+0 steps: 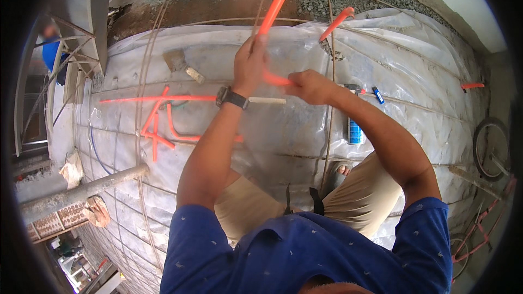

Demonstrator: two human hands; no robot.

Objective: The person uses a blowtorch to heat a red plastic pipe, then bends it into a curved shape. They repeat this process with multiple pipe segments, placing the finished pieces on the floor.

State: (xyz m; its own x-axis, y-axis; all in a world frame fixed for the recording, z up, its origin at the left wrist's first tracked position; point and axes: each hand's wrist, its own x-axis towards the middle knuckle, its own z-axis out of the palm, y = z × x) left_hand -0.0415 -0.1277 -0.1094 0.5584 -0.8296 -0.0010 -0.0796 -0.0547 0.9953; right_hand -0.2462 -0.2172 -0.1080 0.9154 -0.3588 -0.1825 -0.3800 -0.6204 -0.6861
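Observation:
An orange plastic pipe (279, 2) runs up and away from my hands, with a bend near its lower part. My left hand (249, 68), a dark watch on its wrist, wraps round the pipe above the bend. Closed on the short end past the bend is my right hand (311, 87); motion blurs the pipe here. Right of my hands, a blue-and-white canister (356, 132) with a dark nozzle lies on the sheet, beside a small blue object (378, 95) resembling a lighter. More orange pipe pieces (170, 121), some bent, lie to the left, near a pale stick (267, 100).
Steel bars (330, 32) form a grid over clear plastic sheeting (406, 76). Another orange pipe (338, 23) sticks up at the far side, before gravel (362, 2). A round pole (81, 192) juts in from the left. A bicycle wheel (476, 149) stands right; a person (52, 51) is far left.

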